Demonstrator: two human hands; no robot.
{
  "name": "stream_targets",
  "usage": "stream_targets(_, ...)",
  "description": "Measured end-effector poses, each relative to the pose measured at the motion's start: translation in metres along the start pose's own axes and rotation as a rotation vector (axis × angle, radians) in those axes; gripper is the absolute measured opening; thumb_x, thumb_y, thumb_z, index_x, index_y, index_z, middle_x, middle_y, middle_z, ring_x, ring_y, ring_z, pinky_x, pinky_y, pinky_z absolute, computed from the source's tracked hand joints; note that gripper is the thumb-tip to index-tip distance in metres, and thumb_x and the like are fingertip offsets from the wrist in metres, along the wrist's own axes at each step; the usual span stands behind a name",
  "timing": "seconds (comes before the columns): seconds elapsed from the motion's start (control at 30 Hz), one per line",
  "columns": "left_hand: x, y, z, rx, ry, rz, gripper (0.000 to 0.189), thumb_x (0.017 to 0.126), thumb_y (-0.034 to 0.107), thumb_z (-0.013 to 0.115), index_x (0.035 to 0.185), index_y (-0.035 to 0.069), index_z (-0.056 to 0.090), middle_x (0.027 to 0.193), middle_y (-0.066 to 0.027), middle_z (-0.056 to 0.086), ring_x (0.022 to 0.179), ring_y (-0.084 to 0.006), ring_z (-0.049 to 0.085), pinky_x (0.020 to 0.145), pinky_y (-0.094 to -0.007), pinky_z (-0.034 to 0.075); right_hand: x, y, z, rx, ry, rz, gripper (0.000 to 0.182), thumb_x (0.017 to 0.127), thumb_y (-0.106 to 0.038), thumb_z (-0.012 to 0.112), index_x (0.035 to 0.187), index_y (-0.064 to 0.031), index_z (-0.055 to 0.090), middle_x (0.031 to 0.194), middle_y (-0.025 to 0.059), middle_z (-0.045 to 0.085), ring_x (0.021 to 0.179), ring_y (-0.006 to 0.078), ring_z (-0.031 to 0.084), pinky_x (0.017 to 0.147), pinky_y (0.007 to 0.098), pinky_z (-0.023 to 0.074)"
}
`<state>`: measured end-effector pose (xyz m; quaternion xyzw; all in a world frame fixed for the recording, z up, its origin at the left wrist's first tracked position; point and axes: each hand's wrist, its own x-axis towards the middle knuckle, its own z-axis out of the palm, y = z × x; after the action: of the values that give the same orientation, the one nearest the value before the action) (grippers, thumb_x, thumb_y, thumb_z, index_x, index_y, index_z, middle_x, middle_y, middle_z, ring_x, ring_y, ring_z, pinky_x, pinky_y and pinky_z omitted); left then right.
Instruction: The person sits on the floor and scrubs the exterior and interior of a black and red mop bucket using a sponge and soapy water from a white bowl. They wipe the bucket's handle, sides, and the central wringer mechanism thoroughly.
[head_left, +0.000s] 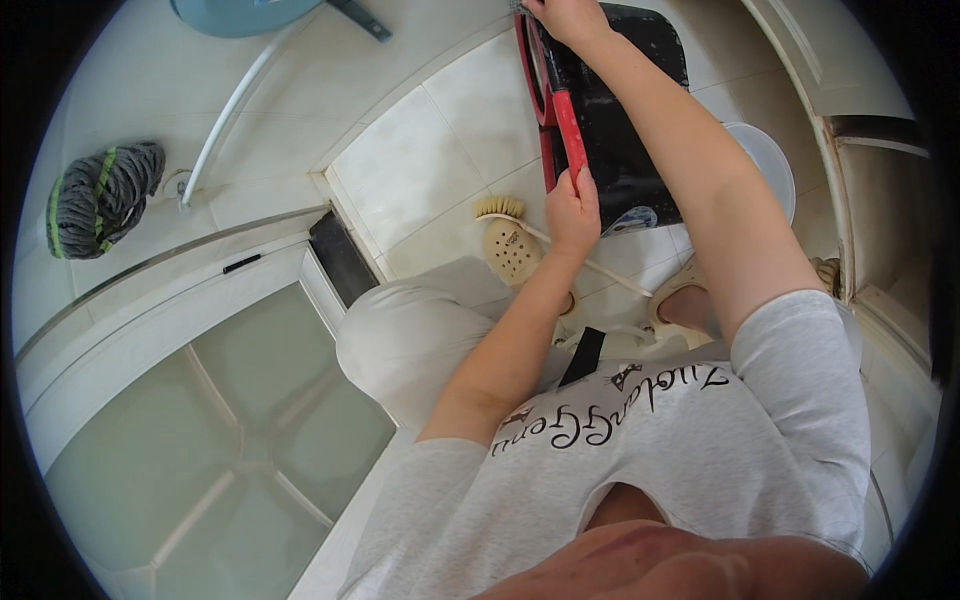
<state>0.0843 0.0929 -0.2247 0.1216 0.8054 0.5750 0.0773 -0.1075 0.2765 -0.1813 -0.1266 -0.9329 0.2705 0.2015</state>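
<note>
My left hand (574, 214) grips the lower end of a red handle (571, 135) with a black upper section. The handle runs along a large black object (630, 142) with red edging and a sticker at its lower edge; its exact kind I cannot tell. At the top border of the view, my right hand (571, 19) holds a grey scouring pad (517, 6) against the red-edged side. The frame cuts off part of this hand and the pad. Below lies a long-handled scrub brush (501, 207) with pale bristles, across a beige clog (511, 251).
White tiles (420, 165) cover the floor. A pale plastic bucket (765, 169) stands beyond my right forearm. To the left are a grey mop head (105, 199), a white pipe (232, 112), a blue basin (240, 15) and a glass-paneled door (247, 360). A door frame (836, 210) borders the right.
</note>
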Motion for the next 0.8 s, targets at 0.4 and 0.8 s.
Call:
stream_targets(0.4, -0.002, -0.012, 0.001, 0.033, 0.029, -0.021, 0.030, 0.095, 0.027, 0.048, 0.086, 0.001, 0.059, 0.068, -0.0238, 0.059, 0.065, -0.0435, 0.058, 0.058, -0.0498, 0.044, -0.114, -0.021, -0.012, 0.055, 0.001, -0.286, 0.013, 0.074, -0.012, 0.071, 0.086, -0.0070, 0.072, 0.101, 0.0085, 0.058, 0.094, 0.0315, 0.055, 0.084, 0.0375, 0.0473)
stream_targets(0.8, 0.004, -0.009, 0.002, 0.074, 0.010, -0.035, 0.029, 0.095, 0.028, 0.049, 0.087, 0.002, 0.060, 0.068, -0.0226, 0.060, 0.065, -0.0426, 0.059, 0.058, -0.0501, 0.045, -0.023, -0.014, -0.001, 0.044, 0.069, -0.160, 0.014, 0.079, -0.018, 0.063, 0.083, -0.0071, 0.070, 0.096, 0.0155, 0.063, 0.095, 0.0354, 0.057, 0.085, 0.0428, 0.0468)
